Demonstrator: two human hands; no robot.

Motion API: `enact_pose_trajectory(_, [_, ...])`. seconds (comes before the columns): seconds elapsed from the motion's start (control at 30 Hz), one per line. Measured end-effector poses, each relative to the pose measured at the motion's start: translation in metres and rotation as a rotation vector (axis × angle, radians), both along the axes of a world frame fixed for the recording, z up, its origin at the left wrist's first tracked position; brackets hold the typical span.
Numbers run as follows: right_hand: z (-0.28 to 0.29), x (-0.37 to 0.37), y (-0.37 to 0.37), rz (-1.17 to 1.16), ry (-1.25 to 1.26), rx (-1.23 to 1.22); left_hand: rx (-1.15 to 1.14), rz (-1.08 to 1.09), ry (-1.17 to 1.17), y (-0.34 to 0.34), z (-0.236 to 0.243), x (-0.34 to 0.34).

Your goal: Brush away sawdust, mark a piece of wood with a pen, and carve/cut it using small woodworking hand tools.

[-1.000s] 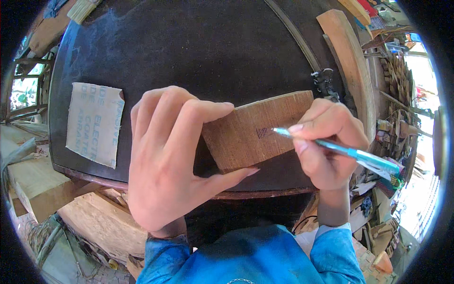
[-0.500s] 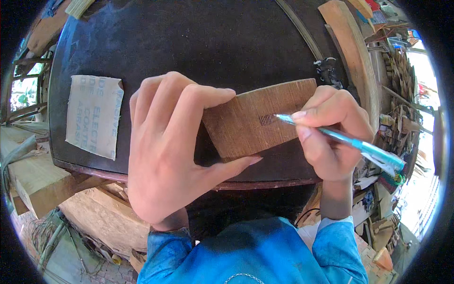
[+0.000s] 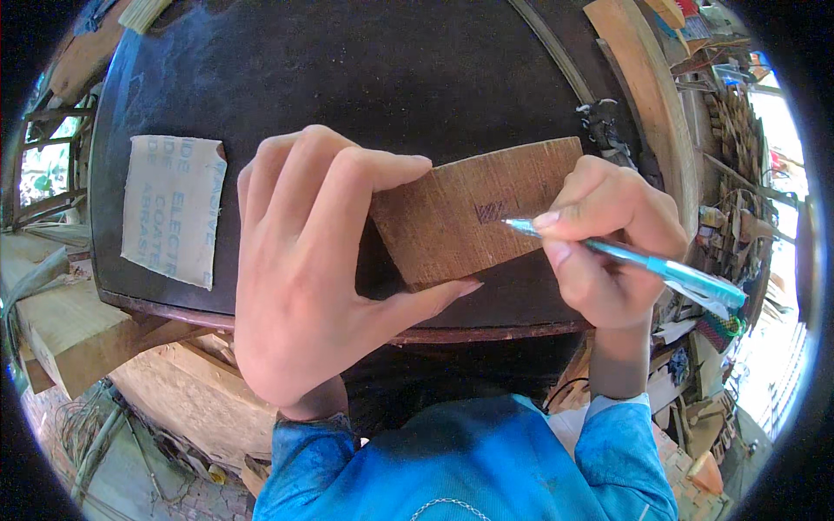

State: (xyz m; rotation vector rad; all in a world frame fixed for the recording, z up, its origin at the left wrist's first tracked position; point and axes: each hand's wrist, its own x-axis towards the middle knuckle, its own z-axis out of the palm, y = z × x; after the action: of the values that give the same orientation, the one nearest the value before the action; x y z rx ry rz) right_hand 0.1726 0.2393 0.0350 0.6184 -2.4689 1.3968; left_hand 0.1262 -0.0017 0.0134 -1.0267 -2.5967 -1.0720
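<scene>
My left hand (image 3: pixel 304 260) grips a brown rectangular wooden board (image 3: pixel 434 226) at its left part, index finger on the upper edge and thumb along the lower edge. The board lies tilted on a dark tabletop (image 3: pixel 365 69), rising to the right. My right hand (image 3: pixel 612 239) holds a light blue pen (image 3: pixel 651 265) in a pinch, its tip just below a small patch of dark hatched lines (image 3: pixel 488 211) on the board's face. To the left of my left hand lies a torn sheet of sandpaper (image 3: pixel 172 208), its printed back facing up.
A long pale plank (image 3: pixel 647 95) runs along the table's right side, beside a dark metal tool (image 3: pixel 599 130) with a long strip. A brush (image 3: pixel 141 13) sits at the upper left. Timber blocks (image 3: pixel 78 339) and piled scraps (image 3: pixel 730 148) surround the table.
The hatched patch on the board has become denser and fuller. The pen tip has shifted slightly down on the board. Hands, board and surroundings appear a little higher in the picture.
</scene>
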Motion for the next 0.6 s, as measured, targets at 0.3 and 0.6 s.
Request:
enact_pose_trajectory(0.3, [0.0043,0.0036,-0.0072,-0.154,-0.093,-0.037,0.004,-0.007,0.001,-0.0006,0.0002,-0.0002])
enact_pose_trajectory(0.6, [0.0037,0.0043,-0.0042,-0.161,-0.09,0.003,-0.001,0.006,-0.007,-0.0008,0.0008,0.001])
